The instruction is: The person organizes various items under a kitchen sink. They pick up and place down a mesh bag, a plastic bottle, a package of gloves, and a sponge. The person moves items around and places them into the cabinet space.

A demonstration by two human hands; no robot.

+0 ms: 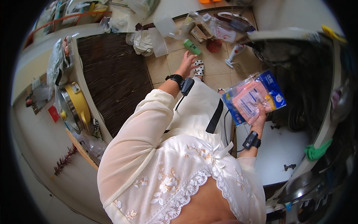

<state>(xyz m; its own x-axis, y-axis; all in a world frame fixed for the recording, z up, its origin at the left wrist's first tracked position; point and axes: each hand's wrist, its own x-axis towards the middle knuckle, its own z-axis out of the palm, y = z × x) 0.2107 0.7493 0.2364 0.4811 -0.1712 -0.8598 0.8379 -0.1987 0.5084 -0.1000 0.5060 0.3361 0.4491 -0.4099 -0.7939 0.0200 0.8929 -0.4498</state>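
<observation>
My right hand [258, 119] grips the lower edge of a clear and blue plastic packet [253, 96]. Folded pink sheet-like contents show through it, and its label bears writing. My left hand [186, 65] reaches forward over the tiled floor, fingers spread and holding nothing. Just beyond its fingertips, in the picture, a green cylindrical container [192, 46] lies on its side. A white shoe with black dots [198, 68] shows beside that hand. Each wrist wears a strapped black device.
On the floor are a red round object [214, 45], a white handled tool [235, 55], a cardboard box [200, 33] and plastic bags. A dark wood-grain panel [112, 75] is at left, near a yellow-rimmed pan or lid [77, 107]. At right, a green cloth [317, 150] is tied to a pale frame.
</observation>
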